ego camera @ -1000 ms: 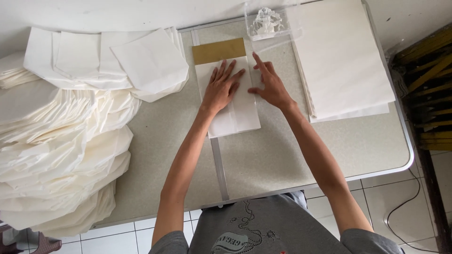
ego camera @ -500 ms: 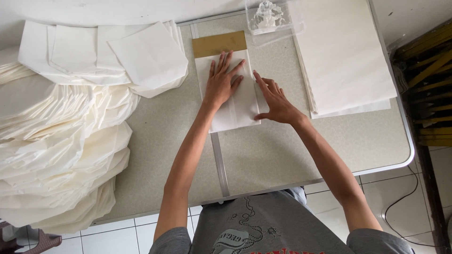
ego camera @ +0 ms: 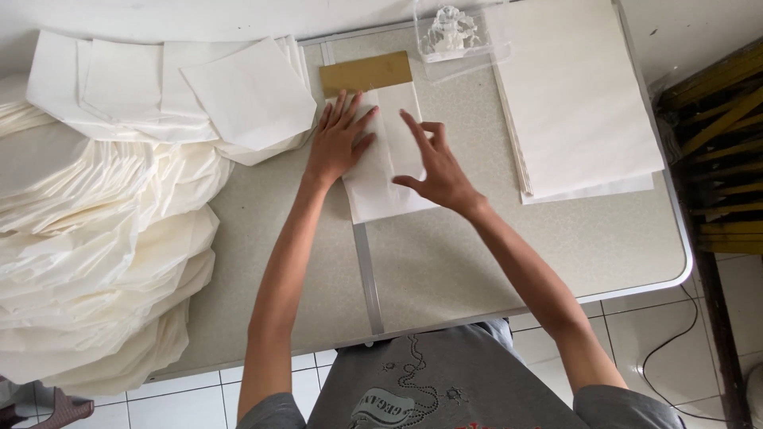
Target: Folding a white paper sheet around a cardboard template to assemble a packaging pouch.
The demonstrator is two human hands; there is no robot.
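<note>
At table centre: both hands open, left hand [ego camera: 338, 143] and right hand [ego camera: 435, 167] flat on white paper bag [ego camera: 381, 187] (brown card [ego camera: 366, 73] above).

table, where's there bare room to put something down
Free: the table near edge, between the folded sheet and the rim, either side of the centre seam, and below the flat paper stack. Crowded: the left side under heaped paper, the far edge with folded pieces, the brown card and the clear box.
</note>
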